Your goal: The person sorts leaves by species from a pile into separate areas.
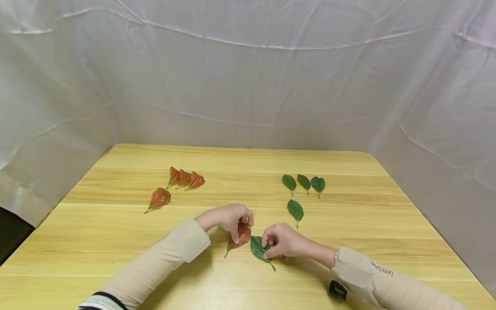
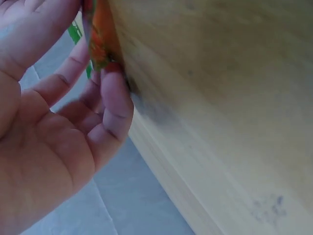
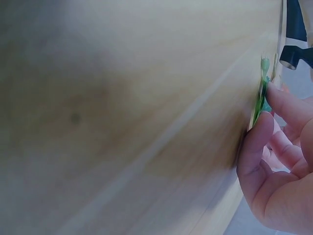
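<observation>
Low in the middle of the head view, my left hand (image 1: 231,218) pinches a red leaf (image 1: 244,234) between thumb and fingers, its stem pointing toward me. Just right of it, my right hand (image 1: 286,241) grips a green leaf (image 1: 256,246) with serrated edges by thumb and fingertips. The two leaves lie side by side, close over the wooden table (image 1: 217,284). In the left wrist view, a fingertip presses the rim of the red leaf (image 2: 102,34). The right wrist view shows the green leaf (image 3: 259,105) edge-on, partly hidden by the fingers.
At the back left, three overlapping red leaves (image 1: 184,178) form a row, with a single red leaf (image 1: 159,198) in front. Toward the back right lie three green leaves (image 1: 304,182) in a row and another green leaf (image 1: 296,209) nearer me. A black object (image 1: 338,290) shows beside my right sleeve.
</observation>
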`<action>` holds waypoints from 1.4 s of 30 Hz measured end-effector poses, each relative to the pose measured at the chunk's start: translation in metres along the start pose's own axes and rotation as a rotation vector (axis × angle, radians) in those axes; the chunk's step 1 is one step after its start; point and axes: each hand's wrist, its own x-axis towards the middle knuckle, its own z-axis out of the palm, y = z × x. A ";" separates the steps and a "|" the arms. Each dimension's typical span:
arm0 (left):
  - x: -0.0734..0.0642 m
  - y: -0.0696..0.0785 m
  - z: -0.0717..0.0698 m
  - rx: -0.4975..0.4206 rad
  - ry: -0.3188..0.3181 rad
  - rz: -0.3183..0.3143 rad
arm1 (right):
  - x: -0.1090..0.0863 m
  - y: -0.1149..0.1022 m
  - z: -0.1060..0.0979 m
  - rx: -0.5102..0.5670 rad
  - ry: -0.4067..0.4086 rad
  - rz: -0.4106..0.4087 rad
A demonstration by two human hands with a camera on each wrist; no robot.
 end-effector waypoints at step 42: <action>-0.039 -0.024 -0.022 -0.237 0.301 -0.063 | -0.001 0.000 0.002 -0.025 -0.003 -0.024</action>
